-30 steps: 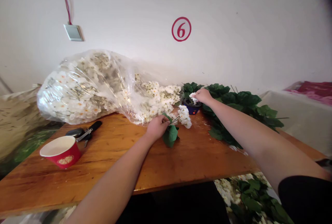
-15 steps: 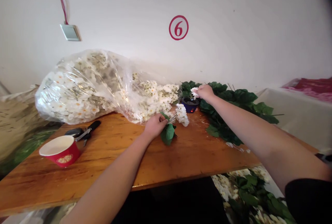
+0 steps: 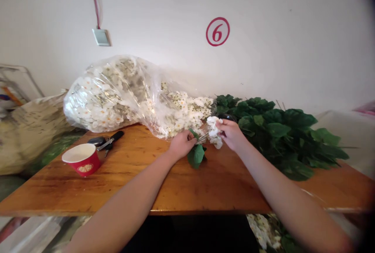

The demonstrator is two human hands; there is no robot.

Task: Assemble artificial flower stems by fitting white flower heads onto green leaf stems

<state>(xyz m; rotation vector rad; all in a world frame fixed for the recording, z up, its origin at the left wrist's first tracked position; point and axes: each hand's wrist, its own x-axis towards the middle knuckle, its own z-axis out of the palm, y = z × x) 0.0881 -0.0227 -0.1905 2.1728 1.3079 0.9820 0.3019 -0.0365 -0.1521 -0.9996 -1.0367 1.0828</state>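
We work at the orange-brown wooden table point(image 3: 52, 194), in front of a big clear plastic bag point(image 3: 111, 97) full of white flowers. Our left hand point(image 3: 181, 145) is closed around a thin wire stem point(image 3: 202, 138) with dark green fabric leaves point(image 3: 195, 156), and our right hand point(image 3: 231, 134) pinches a white artificial blossom cluster point(image 3: 213, 131) just beside it. We judge the step in hand is handling this one flower stem, so the next move calls for a steady grip.

A red paper cup point(image 3: 81, 159) stands beside black-handled scissors point(image 3: 109, 140).
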